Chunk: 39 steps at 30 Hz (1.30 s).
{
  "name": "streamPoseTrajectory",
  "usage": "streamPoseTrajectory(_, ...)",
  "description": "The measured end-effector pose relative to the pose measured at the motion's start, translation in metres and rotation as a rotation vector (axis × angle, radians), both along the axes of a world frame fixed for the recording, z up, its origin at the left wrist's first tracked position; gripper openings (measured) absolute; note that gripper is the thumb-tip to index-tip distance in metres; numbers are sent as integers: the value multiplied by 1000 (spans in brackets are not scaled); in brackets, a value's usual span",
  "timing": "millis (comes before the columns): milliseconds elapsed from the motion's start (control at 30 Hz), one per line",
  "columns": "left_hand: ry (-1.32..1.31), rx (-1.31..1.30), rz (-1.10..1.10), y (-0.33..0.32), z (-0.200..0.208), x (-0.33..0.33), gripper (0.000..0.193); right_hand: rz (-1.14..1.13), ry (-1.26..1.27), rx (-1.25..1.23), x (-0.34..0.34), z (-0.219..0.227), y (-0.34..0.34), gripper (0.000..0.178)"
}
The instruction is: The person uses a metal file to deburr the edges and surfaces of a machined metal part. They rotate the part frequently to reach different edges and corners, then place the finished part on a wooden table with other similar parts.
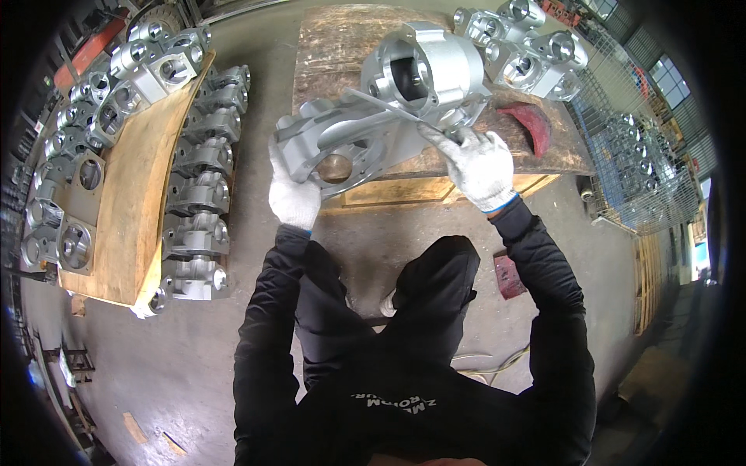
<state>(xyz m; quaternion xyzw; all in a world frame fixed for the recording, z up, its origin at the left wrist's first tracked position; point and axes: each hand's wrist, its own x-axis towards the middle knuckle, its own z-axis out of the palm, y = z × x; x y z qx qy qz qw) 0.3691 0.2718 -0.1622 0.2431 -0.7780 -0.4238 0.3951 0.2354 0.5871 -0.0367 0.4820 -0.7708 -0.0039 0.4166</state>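
A large silver metal casting (423,66) with round bores rests on the wooden workbench in front of me, its flanged left end (299,147) tilted toward me over the bench's near edge. My left hand (294,190), in a white knit glove, is closed around that left end. My right hand (475,161), gloved the same way, is closed on a thin flat file (381,104), its index finger stretched along it. The file slants up and left across the casting, close to the flange. The grip end is hidden in the right glove.
The scuffed wooden workbench (330,50) also bears a curved red piece (530,124) and more castings (528,58) at its far right. Left stands a wooden table (132,202) lined with castings. A wire cage (641,167) is at right; a red block (509,274) lies on the floor.
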Motion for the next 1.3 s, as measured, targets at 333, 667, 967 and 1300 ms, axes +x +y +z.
streamPoseTrajectory(333,150,-85,-62,-5,-1,-1,100,-15,-32,-109,-16,-45,-21,62)
streamPoseTrajectory(667,462,676,-302,5,17,6,103,8,-1,-202,-17,-47,-22,63)
streamPoseTrajectory(967,474,595,-316,1,15,3,100,33,-47,-96,2,-4,-20,58)
streamPoseTrajectory(1300,-6,-80,19,9,20,11,96,46,-512,-310,21,-67,-33,47)
